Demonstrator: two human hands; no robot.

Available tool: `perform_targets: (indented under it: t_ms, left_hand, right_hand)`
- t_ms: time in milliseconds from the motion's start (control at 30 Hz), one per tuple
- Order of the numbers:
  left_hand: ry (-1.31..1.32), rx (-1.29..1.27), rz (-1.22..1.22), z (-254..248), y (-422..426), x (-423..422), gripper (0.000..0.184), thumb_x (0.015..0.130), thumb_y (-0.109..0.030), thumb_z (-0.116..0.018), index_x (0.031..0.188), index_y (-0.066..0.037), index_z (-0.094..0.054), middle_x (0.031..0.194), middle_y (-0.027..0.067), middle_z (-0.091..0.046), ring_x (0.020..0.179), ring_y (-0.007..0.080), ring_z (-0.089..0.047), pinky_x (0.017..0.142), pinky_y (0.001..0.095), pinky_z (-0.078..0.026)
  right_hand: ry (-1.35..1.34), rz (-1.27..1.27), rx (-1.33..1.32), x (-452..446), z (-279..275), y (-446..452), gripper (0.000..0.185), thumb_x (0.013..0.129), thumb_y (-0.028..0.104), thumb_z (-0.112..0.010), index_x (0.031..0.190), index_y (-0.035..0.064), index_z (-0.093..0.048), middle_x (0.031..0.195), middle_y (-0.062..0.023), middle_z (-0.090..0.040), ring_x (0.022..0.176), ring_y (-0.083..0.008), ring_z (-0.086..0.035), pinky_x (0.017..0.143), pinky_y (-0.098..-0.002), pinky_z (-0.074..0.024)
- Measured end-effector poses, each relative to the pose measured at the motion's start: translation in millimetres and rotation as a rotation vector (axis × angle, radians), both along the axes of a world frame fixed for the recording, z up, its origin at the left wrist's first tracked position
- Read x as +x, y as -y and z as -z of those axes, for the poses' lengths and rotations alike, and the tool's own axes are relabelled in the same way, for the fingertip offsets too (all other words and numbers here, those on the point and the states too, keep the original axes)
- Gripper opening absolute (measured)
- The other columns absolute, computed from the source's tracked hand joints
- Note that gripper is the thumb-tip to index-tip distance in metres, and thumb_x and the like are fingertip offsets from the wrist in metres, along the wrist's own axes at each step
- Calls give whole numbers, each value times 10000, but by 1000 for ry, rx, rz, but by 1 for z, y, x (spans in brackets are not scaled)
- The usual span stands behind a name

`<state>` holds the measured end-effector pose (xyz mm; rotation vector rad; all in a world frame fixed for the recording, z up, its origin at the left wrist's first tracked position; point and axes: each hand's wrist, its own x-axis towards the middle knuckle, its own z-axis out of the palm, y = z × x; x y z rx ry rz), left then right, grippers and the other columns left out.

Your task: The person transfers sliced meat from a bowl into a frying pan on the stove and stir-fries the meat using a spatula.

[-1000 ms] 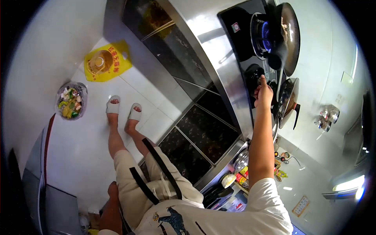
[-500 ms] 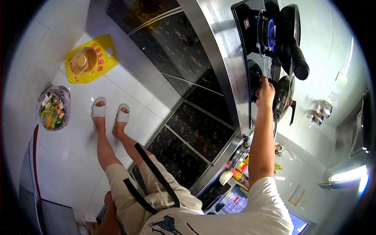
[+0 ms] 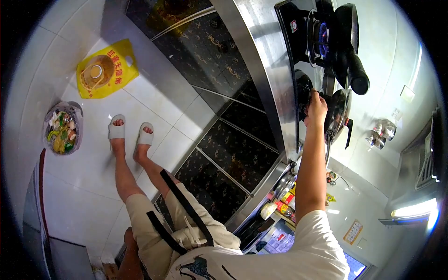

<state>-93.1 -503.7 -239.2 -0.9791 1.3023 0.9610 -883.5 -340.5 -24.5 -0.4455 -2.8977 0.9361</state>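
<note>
My right hand reaches out to the stove, its fingers closed beside a dark round part at the stove's near side. Whatever they grip is hidden. Just beyond it, a black pan stands over a burner with a blue flame, its thick black handle pointing towards me. A second dark pan is close behind my right hand. My left hand hangs low beside my shorts, in shadow, and its fingers are not clearly visible.
A steel counter edge runs above dark tiled cupboards. On the floor lie a yellow bag with a container on it and a bin of food scraps. Bottles crowd the side counter. A lit lamp shines by the range hood.
</note>
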Motion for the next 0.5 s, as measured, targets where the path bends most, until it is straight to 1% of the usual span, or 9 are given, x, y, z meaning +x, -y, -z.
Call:
perform_targets:
  t_ms: [67, 133, 200, 233, 333, 367, 433, 467, 500]
  left_hand:
    - [-3, -36, -36, -4, 1, -2, 409, 847, -391, -601, 925, 9, -629, 940, 219, -663, 868, 422, -632, 732, 476, -503]
    - [-6, -78, -69, -12, 2, -5, 406, 845, -385, -604, 917, 14, -625, 933, 218, -662, 871, 421, -628, 732, 473, -500]
    - [86, -161, -130, -23, 3, -12, 380, 852, -363, -601, 906, 13, -623, 938, 213, -655, 887, 412, -623, 746, 465, -496]
    - [84, -178, -125, -17, 3, 3, 380, 852, -363, -601, 906, 13, -623, 938, 213, -655, 887, 412, -623, 746, 465, -496]
    - [-122, -198, -113, 22, -4, 78, 310, 886, -302, -570, 898, 0, -636, 924, 222, -649, 879, 407, -621, 768, 477, -500]
    - [-259, -180, 57, 11, 8, 61, 263, 895, -255, -554, 887, -8, -643, 918, 227, -648, 867, 393, -626, 759, 480, -507]
    - [-428, -103, 679, -31, 47, 10, 202, 897, -145, -508, 847, -30, -666, 886, 235, -650, 826, 352, -640, 723, 472, -524]
    - [-444, -200, 451, -24, 55, 15, 196, 884, -136, -508, 830, -33, -666, 858, 216, -656, 820, 339, -644, 708, 456, -525]
    - [-483, -290, 216, -13, 60, 26, 191, 871, -126, -507, 814, -37, -666, 829, 197, -661, 813, 326, -649, 692, 440, -526]
  right_hand:
    - [22, -5, -29, -2, 0, -4, 299, 887, 342, -658, 913, 47, -610, 572, 44, -467, 438, -69, -390, 401, -245, -286]
    - [13, -8, 5, -8, 4, -12, 386, 858, 354, -697, 976, -1, -603, 696, 0, -535, 557, -97, -441, 500, -255, -357]
    - [25, 7, -12, -8, 5, -13, 384, 850, 356, -709, 961, 5, -599, 695, 0, -536, 556, -96, -440, 499, -252, -357]
    - [33, 21, -23, -8, 4, -12, 384, 842, 359, -722, 946, 12, -595, 695, 0, -537, 554, -94, -439, 497, -250, -356]
    - [95, -4, -169, -4, 1, -11, 413, 827, 387, -737, 917, 18, -574, 687, 0, -531, 509, -93, -445, 454, -250, -350]
    - [126, 15, -167, 7, -10, 1, 455, 818, 418, -741, 947, 24, -553, 676, -7, -536, 467, -100, -448, 415, -248, -341]
    - [93, 60, -274, 23, -22, 2, 462, 880, 449, -656, 1012, 26, -523, 691, -29, -567, 482, -114, -518, 401, -248, -356]
    - [83, 68, -372, 32, -32, -1, 469, 905, 461, -617, 1040, 24, -515, 709, -40, -592, 500, -119, -548, 406, -250, -366]
    - [134, 69, -462, 42, -45, 2, 486, 939, 483, -547, 1069, 16, -510, 818, -82, -646, 532, -131, -586, 431, -271, -393]
